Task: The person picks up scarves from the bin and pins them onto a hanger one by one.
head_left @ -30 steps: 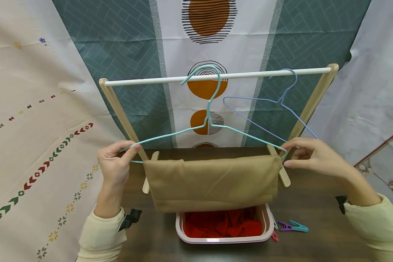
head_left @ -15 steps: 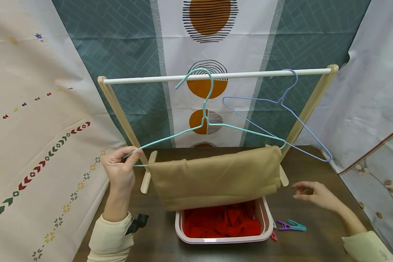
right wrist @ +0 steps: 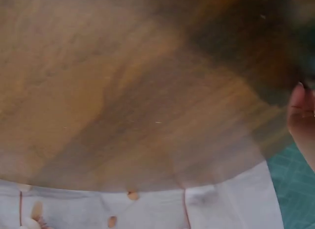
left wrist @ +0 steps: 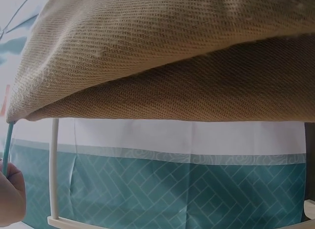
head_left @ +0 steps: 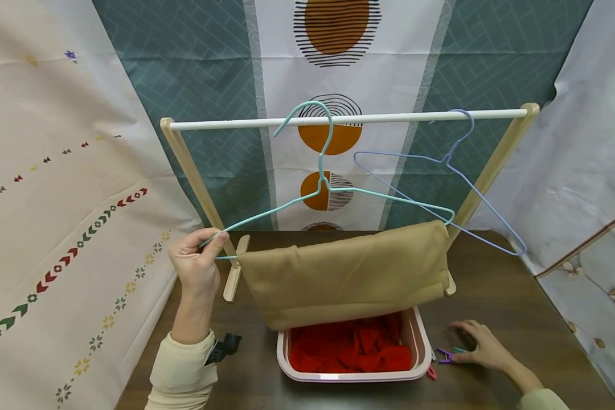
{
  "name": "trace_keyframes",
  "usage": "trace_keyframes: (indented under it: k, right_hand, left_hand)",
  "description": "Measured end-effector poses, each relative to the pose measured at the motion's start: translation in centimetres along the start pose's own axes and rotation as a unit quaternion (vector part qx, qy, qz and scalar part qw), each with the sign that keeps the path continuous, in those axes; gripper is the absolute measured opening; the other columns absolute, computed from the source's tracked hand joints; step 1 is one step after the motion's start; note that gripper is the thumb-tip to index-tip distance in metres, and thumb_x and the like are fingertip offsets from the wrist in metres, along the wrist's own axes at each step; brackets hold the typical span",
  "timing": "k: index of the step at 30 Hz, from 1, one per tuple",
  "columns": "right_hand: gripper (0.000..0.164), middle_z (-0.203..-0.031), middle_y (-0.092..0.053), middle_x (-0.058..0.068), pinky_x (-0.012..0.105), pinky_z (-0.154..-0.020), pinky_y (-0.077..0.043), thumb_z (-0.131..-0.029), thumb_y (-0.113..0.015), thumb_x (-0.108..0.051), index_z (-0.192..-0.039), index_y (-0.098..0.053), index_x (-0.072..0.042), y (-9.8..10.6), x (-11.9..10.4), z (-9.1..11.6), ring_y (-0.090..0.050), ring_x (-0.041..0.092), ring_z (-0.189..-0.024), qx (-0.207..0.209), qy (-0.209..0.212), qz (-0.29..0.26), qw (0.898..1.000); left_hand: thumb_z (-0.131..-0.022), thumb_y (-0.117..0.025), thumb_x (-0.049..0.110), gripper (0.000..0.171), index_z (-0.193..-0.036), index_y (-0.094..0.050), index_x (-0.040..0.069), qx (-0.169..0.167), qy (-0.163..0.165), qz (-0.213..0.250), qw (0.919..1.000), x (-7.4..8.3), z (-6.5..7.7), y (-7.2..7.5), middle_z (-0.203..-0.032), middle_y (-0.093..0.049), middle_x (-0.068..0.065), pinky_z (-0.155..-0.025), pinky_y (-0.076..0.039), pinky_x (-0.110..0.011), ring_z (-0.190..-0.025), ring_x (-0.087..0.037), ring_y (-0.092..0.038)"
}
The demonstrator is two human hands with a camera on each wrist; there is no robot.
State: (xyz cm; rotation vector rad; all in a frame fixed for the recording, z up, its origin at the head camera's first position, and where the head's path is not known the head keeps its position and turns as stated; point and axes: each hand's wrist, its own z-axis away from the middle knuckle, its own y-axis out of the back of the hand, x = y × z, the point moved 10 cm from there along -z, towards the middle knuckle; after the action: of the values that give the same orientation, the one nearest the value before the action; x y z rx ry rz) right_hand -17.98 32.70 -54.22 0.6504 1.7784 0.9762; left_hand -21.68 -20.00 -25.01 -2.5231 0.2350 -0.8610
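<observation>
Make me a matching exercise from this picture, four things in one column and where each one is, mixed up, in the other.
1. turquoise hanger
2. blue hanger
3. red cloth
4. purple clothespin

A. inside the pale basin
B. pinched at one end by the left hand
C. on the table, by the right hand
D. on the white rail, toward its right end

Pairs: 1-B, 2-D, 3-A, 4-C

I count three wall hangings: back curtain (head_left: pixel 379 85), teal brick-pattern sides, white centre band, orange-brown circles; left cloth (head_left: pixel 72 210), cream, chevron and flower rows; right cloth (head_left: pixel 579 171), whitish, brown line, floral print. Also one table (head_left: pixel 497 290), dark brown.
</observation>
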Motion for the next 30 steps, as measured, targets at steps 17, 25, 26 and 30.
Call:
trace_keyframes:
  k: [17, 25, 26, 30]
  right_hand:
    - [0.036, -0.078, -0.055, -0.012, 0.025, -0.057, -0.039, -0.051, -0.086, -0.017, -0.079, -0.063, -0.014, -0.4, -1.5, 1.8, -0.047, 0.003, -0.072, 0.086, 0.079, 0.003, 0.993]
    - [0.024, -0.074, -0.055, -0.01, 0.022, -0.049, -0.039, -0.067, -0.078, -0.01, -0.085, -0.063, -0.006, 0.8, -0.2, 1.1, -0.045, -0.002, -0.061, 0.066, -0.066, -0.059, 0.994]
    - [0.024, -0.073, -0.056, -0.009, 0.022, -0.049, -0.039, -0.067, -0.078, -0.008, -0.086, -0.063, -0.006, 1.2, -0.4, 0.9, -0.045, -0.002, -0.059, 0.073, -0.065, -0.064, 0.993]
    - [0.028, -0.075, -0.059, -0.006, 0.022, -0.049, -0.041, -0.066, -0.077, -0.002, -0.09, -0.063, -0.002, 3.1, -2.1, 0.1, -0.048, -0.001, -0.06, 0.112, -0.035, -0.08, 0.99]
  left_hand:
    - [-0.069, -0.071, -0.011, 0.013, -0.067, -0.07, 0.002, -0.002, 0.027, 0.022, 0.9994, -1.7, 0.9, -0.6, -0.057, -0.062, -0.001, -0.047, -0.033, -0.015, -0.049, -0.005, -0.042]
    - [-0.069, -0.074, -0.005, 0.01, -0.067, -0.07, 0.004, -0.003, 0.033, 0.024, 0.9992, -2.1, 1.2, -0.9, -0.058, -0.062, 0.0, -0.047, -0.032, -0.015, -0.049, -0.005, -0.038]
    - [-0.069, -0.074, -0.005, 0.009, -0.067, -0.07, 0.004, -0.004, 0.033, 0.025, 0.9991, -2.2, 1.3, -1.0, -0.059, -0.062, 0.0, -0.047, -0.033, -0.015, -0.049, -0.005, -0.039]
    - [-0.069, -0.075, -0.002, 0.008, -0.068, -0.071, 0.004, -0.007, 0.031, 0.036, 0.9988, -2.4, 1.4, -1.2, -0.058, -0.062, 0.0, -0.047, -0.034, -0.015, -0.048, -0.005, -0.04]
